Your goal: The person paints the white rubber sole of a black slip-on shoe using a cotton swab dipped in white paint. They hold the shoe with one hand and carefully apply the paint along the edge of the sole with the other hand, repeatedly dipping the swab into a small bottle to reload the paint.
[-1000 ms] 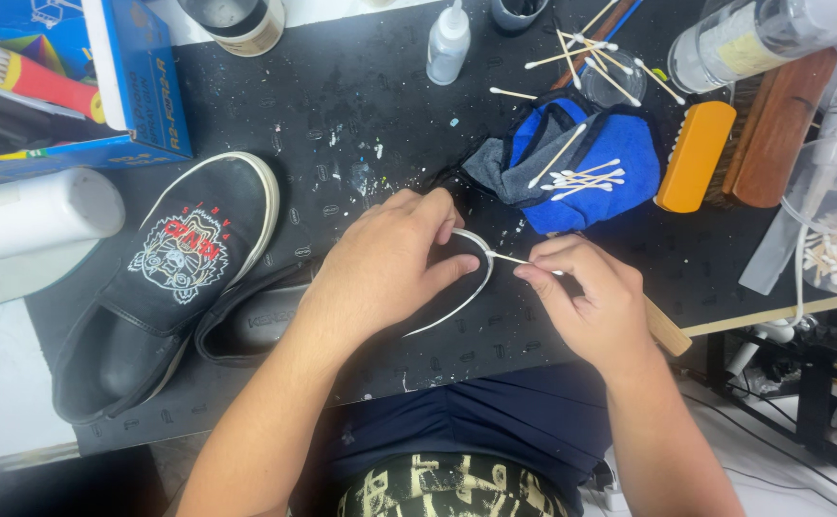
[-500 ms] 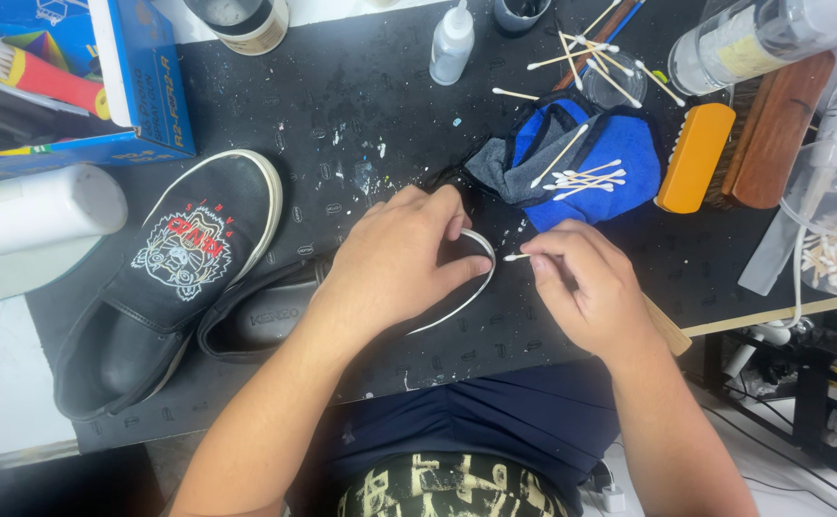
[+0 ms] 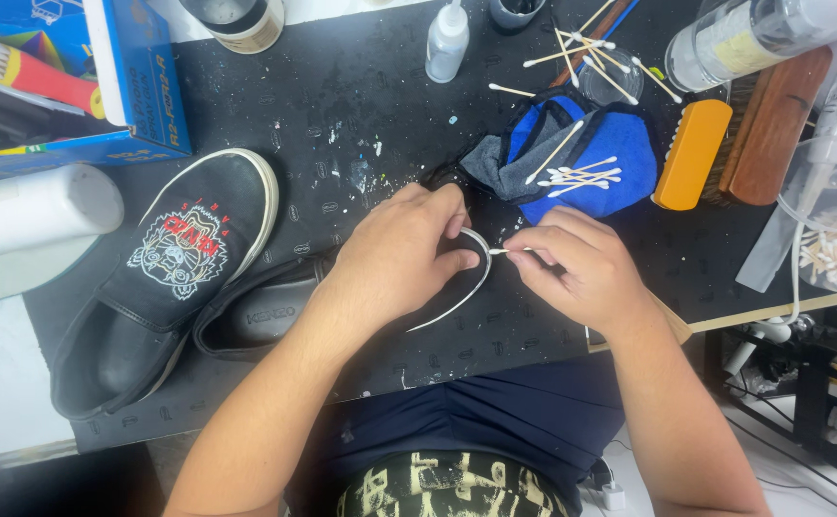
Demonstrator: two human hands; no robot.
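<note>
My left hand (image 3: 394,258) presses down on a black slip-on shoe (image 3: 265,311) with a white sole edge, gripping it at the toe. My right hand (image 3: 581,268) pinches a cotton swab (image 3: 502,251) whose tip touches the white sole rim just right of my left fingers. A second black slip-on shoe (image 3: 169,278) with an embroidered tiger face lies to the left on the black mat (image 3: 342,115). Most of the held shoe's toe is hidden under my left hand.
A blue cloth (image 3: 591,158) with several cotton swabs lies behind my hands. An orange brush (image 3: 691,153), a wooden brush (image 3: 772,124), a small squeeze bottle (image 3: 447,43), a jar (image 3: 236,19), a blue box (image 3: 74,77) and a white roll (image 3: 35,206) surround the mat.
My right hand has shifted the swab slightly along the white sole edge toward my left fingers. My left hand stays on the shoe.
</note>
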